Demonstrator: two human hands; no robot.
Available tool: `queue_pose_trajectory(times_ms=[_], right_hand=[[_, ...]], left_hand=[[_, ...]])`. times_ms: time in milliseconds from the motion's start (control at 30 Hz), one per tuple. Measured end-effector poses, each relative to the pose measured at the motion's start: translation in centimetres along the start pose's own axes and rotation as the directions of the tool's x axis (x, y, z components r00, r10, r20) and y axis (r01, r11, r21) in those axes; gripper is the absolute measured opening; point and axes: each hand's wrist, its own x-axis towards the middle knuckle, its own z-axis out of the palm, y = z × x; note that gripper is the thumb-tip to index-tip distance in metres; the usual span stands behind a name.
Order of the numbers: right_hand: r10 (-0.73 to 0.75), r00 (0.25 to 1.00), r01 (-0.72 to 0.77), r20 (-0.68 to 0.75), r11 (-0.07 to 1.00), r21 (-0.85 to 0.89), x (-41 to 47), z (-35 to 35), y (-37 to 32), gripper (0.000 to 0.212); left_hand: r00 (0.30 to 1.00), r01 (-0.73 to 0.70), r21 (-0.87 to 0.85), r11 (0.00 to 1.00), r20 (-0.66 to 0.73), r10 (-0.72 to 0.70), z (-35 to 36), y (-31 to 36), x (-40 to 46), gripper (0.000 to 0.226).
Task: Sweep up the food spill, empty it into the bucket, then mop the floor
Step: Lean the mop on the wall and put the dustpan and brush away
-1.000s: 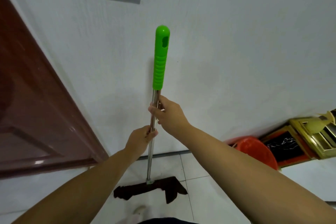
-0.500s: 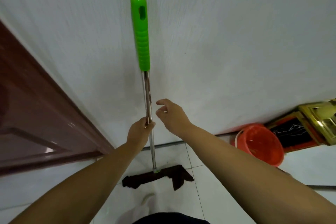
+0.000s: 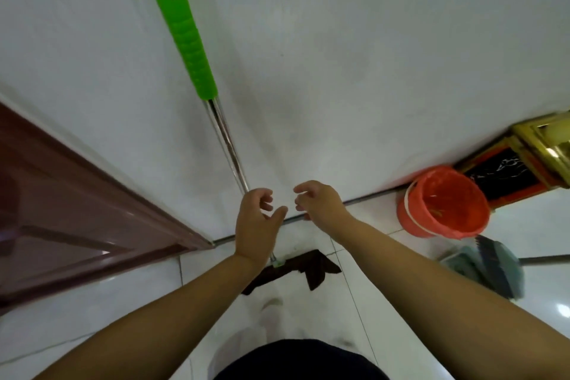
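Mop (image 3: 225, 139), one in number, leans tilted against the white wall (image 3: 354, 55), its green grip (image 3: 182, 25) up and left of the fingers and its steel shaft running down behind the left hand (image 3: 254, 225) to a dark cloth head (image 3: 311, 270) on the tiled floor (image 3: 385, 302). Two bare hands reach forward at the middle of the view, forearms stretched out from below. The left hand is raised with its back to the camera, fingers (image 3: 265, 197) loosely curled and thumb apart, holding nothing; the shaft passes just behind them, and whether they brush it cannot be told. The right hand (image 3: 320, 203) hovers just beside the left, fingers (image 3: 300, 191) also loosely curled and empty, clear of the shaft. The mop head lies below the fingers, at the foot of the wall. One orange bucket (image 3: 444, 207) stands on the floor well right of the right fingers, close to the wall. One dustpan (image 3: 487, 268), blue-green and blurred, lies on the tiles below the bucket, further right of the fingers. One brown door (image 3: 61, 210) fills the left side, well left of the fingers. One gold-framed object (image 3: 539, 145) sits against the wall beyond the bucket.
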Motion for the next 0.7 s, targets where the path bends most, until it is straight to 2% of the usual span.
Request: queue_pose_trajectory(times_ms=[133,300,467,700], right_hand=[[0.073,0.996,-0.069,-0.041,0.993,0.096,-2.4,-4.1,3.8,0.025],[0.173,0.971,-0.134,-0.167,0.966,0.221,-6.9,-11.9,11.1,0.027],[0.262,0.915,-0.169,-0.307,0.939,0.299,-13.0,-21.1,20.2,0.028],[0.445,0.758,-0.216,-0.477,0.861,0.46,-22.7,-32.0,32.8,0.023]], left_hand=[[0.987,0.003,0.056,0.998,0.159,-0.012,4.1,1.2,-1.4,0.02],[0.931,-0.075,0.108,0.991,0.363,0.031,11.6,4.0,-5.3,0.012],[0.832,-0.177,0.14,0.974,0.55,0.072,21.8,7.2,-11.2,0.009],[0.648,-0.261,0.159,0.952,0.76,0.051,36.8,10.9,-21.1,0.008]])
